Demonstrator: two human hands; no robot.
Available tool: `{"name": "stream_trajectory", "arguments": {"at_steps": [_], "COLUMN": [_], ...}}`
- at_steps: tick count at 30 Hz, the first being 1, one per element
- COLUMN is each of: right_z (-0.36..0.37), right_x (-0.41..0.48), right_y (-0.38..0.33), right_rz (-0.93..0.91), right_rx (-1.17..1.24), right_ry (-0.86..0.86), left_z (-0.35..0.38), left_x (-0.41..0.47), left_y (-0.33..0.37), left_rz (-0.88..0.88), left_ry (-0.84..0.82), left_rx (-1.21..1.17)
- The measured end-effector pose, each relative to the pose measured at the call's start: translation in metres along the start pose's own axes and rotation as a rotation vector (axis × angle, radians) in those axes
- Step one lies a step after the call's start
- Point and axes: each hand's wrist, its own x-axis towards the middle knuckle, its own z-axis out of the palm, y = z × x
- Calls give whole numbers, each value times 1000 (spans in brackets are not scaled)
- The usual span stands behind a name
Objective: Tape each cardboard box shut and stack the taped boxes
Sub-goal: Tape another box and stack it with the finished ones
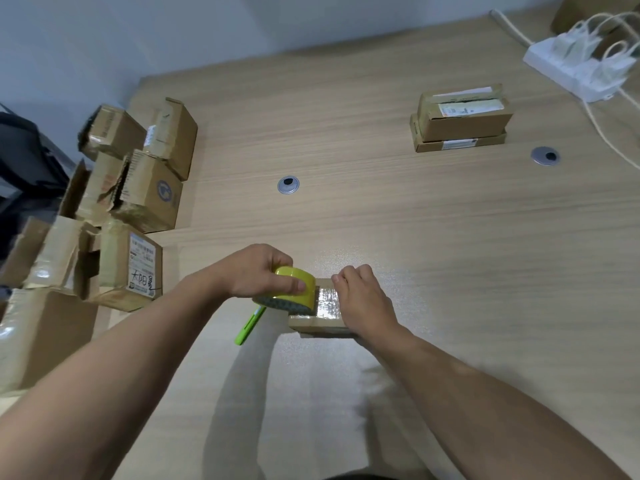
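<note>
A jumble of untaped cardboard boxes (pixel 138 202) is sitting along the left edge of the worktop (pixel 381 220), several with flaps gaping. Near the front centre, the person's left hand (pixel 256 271) is grasping a yellow tape roll (pixel 289 289), fingers wrapped around its rim, and is holding it against the left end of a small box (pixel 317 322). A green pen-like tool (pixel 250 323) is lying on the worktop just beside that box, partly under the roll. A shiny strip of tape (pixel 327 301) is running from the roll across the box top. The right hand (pixel 362 297) is resting on the box's right side, fingers curled over its far edge and gripping it. Well apart, at the far right, two taped boxes (pixel 460 119) are standing stacked, with a white power strip (pixel 571 72) behind them.
</note>
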Motion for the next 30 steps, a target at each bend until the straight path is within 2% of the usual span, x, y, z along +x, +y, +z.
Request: {"name": "stream_trajectory", "arguments": {"at_steps": [3, 7, 17, 30], "right_z": [-7, -13, -16, -17], "right_x": [-1, -3, -6, -8], "right_y": [-1, 0, 1, 3], "right_rz": [21, 8, -3, 10], "right_rx": [25, 29, 82, 203], "right_ry": [-33, -60, -44, -12], "left_z": [0, 3, 17, 31], "left_x": [-1, -6, -6, 2], "left_y": [-4, -17, -32, -48], "left_rz": [-16, -70, -136, -195], "left_ry": [14, 0, 17, 3], "left_rx": [70, 284, 275, 116]}}
